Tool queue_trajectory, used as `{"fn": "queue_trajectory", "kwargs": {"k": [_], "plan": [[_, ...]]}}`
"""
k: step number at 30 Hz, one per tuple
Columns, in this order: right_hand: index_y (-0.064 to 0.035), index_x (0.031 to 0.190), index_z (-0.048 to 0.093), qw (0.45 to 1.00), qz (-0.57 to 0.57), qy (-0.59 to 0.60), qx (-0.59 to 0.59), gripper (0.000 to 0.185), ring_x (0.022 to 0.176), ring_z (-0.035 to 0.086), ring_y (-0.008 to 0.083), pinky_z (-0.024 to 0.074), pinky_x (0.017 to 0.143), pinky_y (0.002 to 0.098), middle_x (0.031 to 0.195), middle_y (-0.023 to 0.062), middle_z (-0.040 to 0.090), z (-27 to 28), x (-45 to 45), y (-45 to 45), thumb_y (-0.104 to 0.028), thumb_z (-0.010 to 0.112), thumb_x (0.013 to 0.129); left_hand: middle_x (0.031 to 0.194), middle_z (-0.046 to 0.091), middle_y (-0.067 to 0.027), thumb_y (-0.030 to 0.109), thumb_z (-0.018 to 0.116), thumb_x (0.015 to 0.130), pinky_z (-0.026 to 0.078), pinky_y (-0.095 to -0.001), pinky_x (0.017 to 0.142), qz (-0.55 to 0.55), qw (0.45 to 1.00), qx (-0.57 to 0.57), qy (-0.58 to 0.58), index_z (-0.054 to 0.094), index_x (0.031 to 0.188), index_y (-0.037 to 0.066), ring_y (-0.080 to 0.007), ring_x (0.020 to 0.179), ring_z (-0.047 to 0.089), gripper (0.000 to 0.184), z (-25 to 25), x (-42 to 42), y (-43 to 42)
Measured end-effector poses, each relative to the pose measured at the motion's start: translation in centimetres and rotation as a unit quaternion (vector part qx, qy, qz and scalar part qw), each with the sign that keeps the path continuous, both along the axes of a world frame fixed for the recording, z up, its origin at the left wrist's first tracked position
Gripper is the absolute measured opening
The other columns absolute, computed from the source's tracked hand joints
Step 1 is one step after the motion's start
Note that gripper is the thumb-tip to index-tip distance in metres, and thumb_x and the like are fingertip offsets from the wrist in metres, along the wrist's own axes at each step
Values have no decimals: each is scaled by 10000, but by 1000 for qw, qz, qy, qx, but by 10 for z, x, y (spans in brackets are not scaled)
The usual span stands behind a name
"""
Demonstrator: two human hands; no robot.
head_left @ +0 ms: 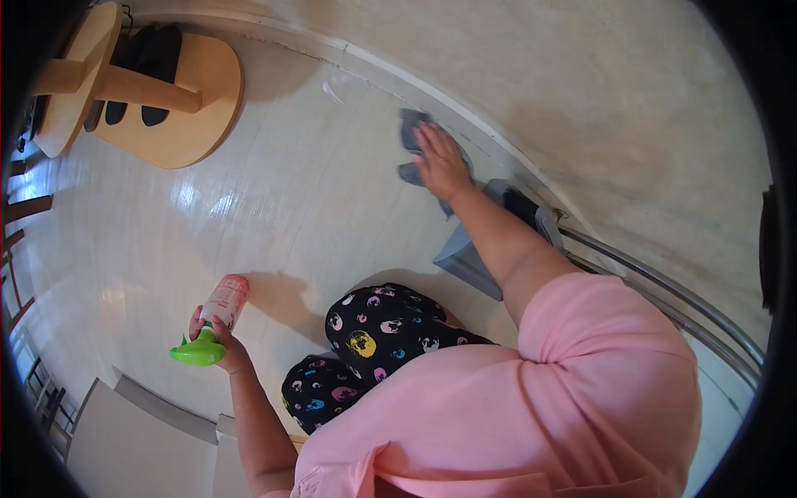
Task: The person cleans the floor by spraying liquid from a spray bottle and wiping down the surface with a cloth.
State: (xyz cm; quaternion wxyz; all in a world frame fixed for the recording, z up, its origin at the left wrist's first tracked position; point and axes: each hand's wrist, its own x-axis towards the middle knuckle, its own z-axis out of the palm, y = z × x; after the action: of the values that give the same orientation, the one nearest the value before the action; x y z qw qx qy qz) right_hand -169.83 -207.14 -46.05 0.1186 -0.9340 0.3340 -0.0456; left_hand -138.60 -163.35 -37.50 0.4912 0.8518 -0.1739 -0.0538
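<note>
A pink spray bottle with a green spray head [226, 300] stands at the lower left, and my left hand [217, 336] is wrapped round its neck. Near the base of the wall, my right hand [442, 162] lies flat on a crumpled grey cloth [411, 133], fingers stretched out. The cloth spreads over the pale floor [282, 174] on both sides of the hand, and part of it is hidden beneath the palm.
A grey dustpan [469, 259] with a dark brush [520, 204] is beside my right forearm. Metal rails [664, 290] run along the wall at right. A wooden stand [207, 108] holding black slippers [159, 70] is at upper left. A pale box-like surface [141, 440] is at lower left.
</note>
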Motion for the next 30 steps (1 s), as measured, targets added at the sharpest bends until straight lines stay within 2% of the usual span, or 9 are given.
{"fn": "queue_trajectory", "kwargs": {"k": [4,11,17,18,20,22,27,29,30], "plan": [[-48,1442,405,996,-72,9,-44,566,1396,326,306,249,1166,438,1521,95,361,-6,14,0,-334,501,963,1273,535,-211,133,598,933,442,-508,1000,-25,998,24,-44,414,1105,70,-349,1172,516,259,-1,2,3],[-16,1414,428,997,6,-67,-35,581,1356,364,311,277,1137,418,1466,138,417,-18,186,-42,-386,470,969,1205,536,-223,150,592,940,447,-528,976,-54,995,2,-80,416,1092,97,-375,1134,539,238,-2,2,3],[-77,1450,422,997,17,-22,-71,588,1408,319,282,221,1172,421,1542,121,335,-15,299,-40,-429,416,980,1176,521,-207,179,608,931,452,-534,962,-55,993,5,-100,420,1073,106,-378,1126,546,247,-3,1,-2],[-77,1450,422,997,13,-22,-70,588,1408,319,282,221,1172,421,1542,121,335,-10,295,-32,-429,416,980,1184,516,-205,189,615,930,452,-533,963,-58,993,3,-98,421,1071,106,-377,1127,544,254,-1,2,-2],[-112,1449,431,986,165,-3,-10,559,1390,347,309,225,1173,446,1529,121,360,2,272,5,-375,482,958,1186,514,-203,199,622,928,449,-531,967,-53,995,-7,-85,422,1072,106,-373,1128,541,264,2,0,-3],[-123,1455,430,975,220,-9,31,535,1441,276,294,201,1183,437,1549,139,328,0,203,44,-364,451,977,1187,511,-200,208,630,926,447,-529,972,-45,996,-22,-68,423,1074,106,-369,1130,539,274,1,-3,-4],[-78,1454,409,977,141,115,112,527,1444,271,304,190,1188,446,1551,138,318,12,91,14,-301,460,979,1206,500,-184,240,649,924,438,-526,991,-59,995,-31,-72,440,1104,118,-358,1142,530,302,-7,2,5],[-39,1452,390,999,-24,31,-20,552,1436,279,314,182,1193,445,1538,158,327,-2,103,-4,-301,469,972,1208,499,-181,247,652,924,438,-526,992,-49,996,-32,-70,445,1109,123,-357,1147,528,305,-8,2,7],[-39,1452,390,999,-19,31,-20,552,1436,279,314,182,1193,445,1538,158,327,-6,119,-11,-301,469,972,1209,497,-179,254,655,924,438,-525,993,-47,996,-34,-64,450,1114,129,-356,1153,526,307,-10,0,7]]}}
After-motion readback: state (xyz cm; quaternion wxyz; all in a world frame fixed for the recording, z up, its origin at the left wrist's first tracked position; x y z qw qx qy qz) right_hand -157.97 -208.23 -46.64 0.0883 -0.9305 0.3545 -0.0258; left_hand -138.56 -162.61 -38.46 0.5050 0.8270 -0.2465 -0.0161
